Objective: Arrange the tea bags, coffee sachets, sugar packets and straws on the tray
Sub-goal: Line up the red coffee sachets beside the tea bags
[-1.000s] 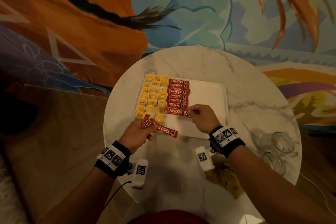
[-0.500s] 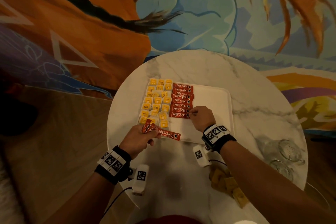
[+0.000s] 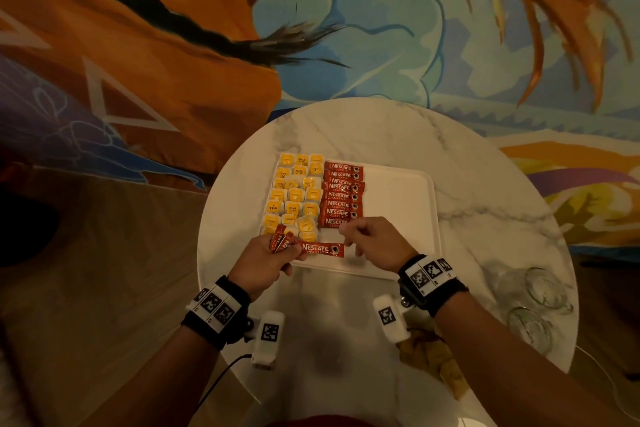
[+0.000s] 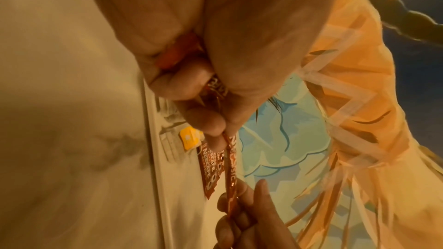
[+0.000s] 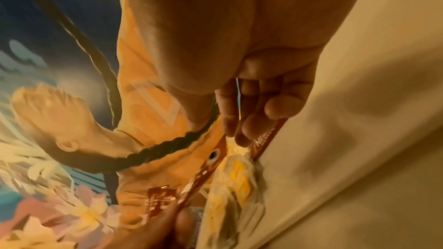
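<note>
Near the tray's (image 3: 408, 184) front edge, head view: one coffee sachet (image 3: 322, 249) is held lengthwise left-to-right between both hands, below the laid row (image 3: 341, 198); the left hand (image 3: 265, 260) grips spares too. Half a second ago the right hand (image 3: 375, 243) was at the row's last sachet; now it is at this one's end.

Left wrist: fingers (image 4: 206, 122) are clamped on the sachets.

Right wrist: fingertips (image 5: 246, 130) are pinched on the sachet's end.

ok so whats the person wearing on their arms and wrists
Bare forearms, no sleeves. Each wrist carries a black strap with a white band of square black-and-white markers: left wristband, right wristband. A small white camera block with one such marker hangs under each: left block, with a black cable, and right block.
</note>
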Available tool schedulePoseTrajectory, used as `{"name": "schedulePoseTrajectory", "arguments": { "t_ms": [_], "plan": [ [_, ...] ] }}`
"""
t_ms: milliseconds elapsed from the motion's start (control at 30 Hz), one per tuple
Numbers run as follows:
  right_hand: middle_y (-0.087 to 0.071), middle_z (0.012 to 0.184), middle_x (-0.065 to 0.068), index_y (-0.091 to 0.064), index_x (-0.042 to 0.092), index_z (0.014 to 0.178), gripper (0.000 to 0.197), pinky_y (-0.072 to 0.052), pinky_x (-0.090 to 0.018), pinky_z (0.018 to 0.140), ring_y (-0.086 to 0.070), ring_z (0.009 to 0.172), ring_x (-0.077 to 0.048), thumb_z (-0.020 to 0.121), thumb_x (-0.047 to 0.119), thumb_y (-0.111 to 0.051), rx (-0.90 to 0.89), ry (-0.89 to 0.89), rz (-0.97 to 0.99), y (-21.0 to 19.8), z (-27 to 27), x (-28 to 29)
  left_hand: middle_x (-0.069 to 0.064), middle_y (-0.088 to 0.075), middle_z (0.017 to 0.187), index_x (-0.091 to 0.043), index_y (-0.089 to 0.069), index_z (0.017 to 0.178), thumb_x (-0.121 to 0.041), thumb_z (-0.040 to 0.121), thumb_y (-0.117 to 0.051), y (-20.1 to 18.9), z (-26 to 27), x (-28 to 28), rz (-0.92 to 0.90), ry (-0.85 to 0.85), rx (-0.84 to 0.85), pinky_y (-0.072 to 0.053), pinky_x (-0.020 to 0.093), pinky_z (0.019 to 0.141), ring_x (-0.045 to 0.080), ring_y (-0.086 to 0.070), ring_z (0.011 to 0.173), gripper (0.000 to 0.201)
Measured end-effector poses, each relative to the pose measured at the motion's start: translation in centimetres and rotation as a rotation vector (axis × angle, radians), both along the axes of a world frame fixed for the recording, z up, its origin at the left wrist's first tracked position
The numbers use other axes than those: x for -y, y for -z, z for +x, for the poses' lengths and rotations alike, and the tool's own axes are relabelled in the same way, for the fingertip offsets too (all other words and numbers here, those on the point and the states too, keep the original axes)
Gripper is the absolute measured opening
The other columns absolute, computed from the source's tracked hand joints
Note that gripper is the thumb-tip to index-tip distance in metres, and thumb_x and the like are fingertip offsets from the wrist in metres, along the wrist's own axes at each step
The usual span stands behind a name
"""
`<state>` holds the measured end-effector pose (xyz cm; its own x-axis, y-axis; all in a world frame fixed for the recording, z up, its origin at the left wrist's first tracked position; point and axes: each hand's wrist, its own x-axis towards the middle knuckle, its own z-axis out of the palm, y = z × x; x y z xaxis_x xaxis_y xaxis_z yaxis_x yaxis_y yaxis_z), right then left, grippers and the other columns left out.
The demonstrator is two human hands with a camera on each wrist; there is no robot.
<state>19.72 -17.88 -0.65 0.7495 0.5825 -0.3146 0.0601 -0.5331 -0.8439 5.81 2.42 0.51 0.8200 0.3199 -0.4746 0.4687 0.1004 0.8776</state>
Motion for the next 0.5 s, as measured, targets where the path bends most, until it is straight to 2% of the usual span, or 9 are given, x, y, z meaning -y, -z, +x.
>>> {"name": "schedulePoseTrajectory", "arguments": {
  "t_ms": [100, 200, 300, 367, 433, 500],
  "plan": [
    [-0.075, 0.081, 0.001, -0.077, 0.018, 0.095, 0.014, -0.049, -0.02, 0.059, -0.063, 0.063, -0.008, 0.095, 0.029, -0.069, -0.064, -0.047, 0.071, 0.1, -0.9, 0.4, 0.012, -0.076, 0.089, -0.003, -0.072, 0.104, -0.007, 0.096, -0.064, 0.1, 0.3, 0.4, -0.004, -0.016, 0.02, -0.042, 0.014, 0.044, 0.004, -0.059, 0.051, 0.012],
    [-0.076, 0.082, -0.005, -0.078, 0.015, 0.095, 0.01, -0.049, -0.021, 0.061, -0.062, 0.062, -0.007, 0.092, 0.022, -0.072, -0.061, -0.032, 0.05, 1.2, -1.3, 0.7, 0.011, -0.077, 0.086, -0.005, -0.073, 0.096, -0.007, 0.094, -0.067, 0.1, 0.5, 0.8, 0.061, 0.01, 0.025, -0.044, 0.015, 0.045, 0.003, -0.064, 0.054, 0.007],
    [-0.076, 0.081, -0.004, -0.079, 0.015, 0.095, 0.009, -0.05, -0.022, 0.063, -0.06, 0.061, -0.006, 0.092, 0.021, -0.073, -0.047, 0.01, 0.021, 1.9, -1.3, 0.9, 0.006, -0.077, 0.079, -0.009, -0.076, 0.084, -0.014, 0.091, -0.072, 1.2, 0.9, 0.6, 0.186, 0.061, -0.01, -0.054, 0.028, 0.058, 0.013, -0.065, 0.059, 0.009],
    [-0.075, 0.081, -0.007, -0.079, 0.016, 0.094, 0.008, -0.051, -0.023, 0.063, -0.059, 0.061, -0.007, 0.091, 0.021, -0.073, -0.027, 0.026, 0.01, 2.2, -1.2, 1.0, 0.004, -0.077, 0.077, -0.012, -0.078, 0.08, -0.019, 0.089, -0.072, 1.5, 1.2, 0.5, 0.243, 0.085, -0.027, -0.055, 0.035, 0.064, 0.018, -0.065, 0.061, 0.012],
    [-0.074, 0.083, -0.012, -0.079, 0.016, 0.093, 0.007, -0.052, -0.027, 0.064, -0.059, 0.062, -0.01, 0.092, 0.019, -0.072, -0.014, 0.035, 0.008, 2.5, -0.9, 1.0, 0.004, -0.078, 0.079, -0.013, -0.078, 0.084, -0.02, 0.091, -0.071, 1.4, 1.6, 0.7, 0.211, 0.094, -0.014, -0.055, 0.035, 0.062, 0.023, -0.07, 0.068, 0.012],
    [-0.074, 0.085, -0.013, -0.078, 0.015, 0.093, 0.007, -0.052, -0.029, 0.065, -0.059, 0.064, -0.013, 0.092, 0.017, -0.071, -0.016, 0.071, 0.015, 2.6, -0.3, 1.2, 0.004, -0.078, 0.082, -0.01, -0.076, 0.089, -0.019, 0.094, -0.068, 1.1, 1.8, 0.8, 0.152, 0.079, -0.02, -0.051, 0.025, 0.053, 0.015, -0.068, 0.064, 0.012]
  ]
}}
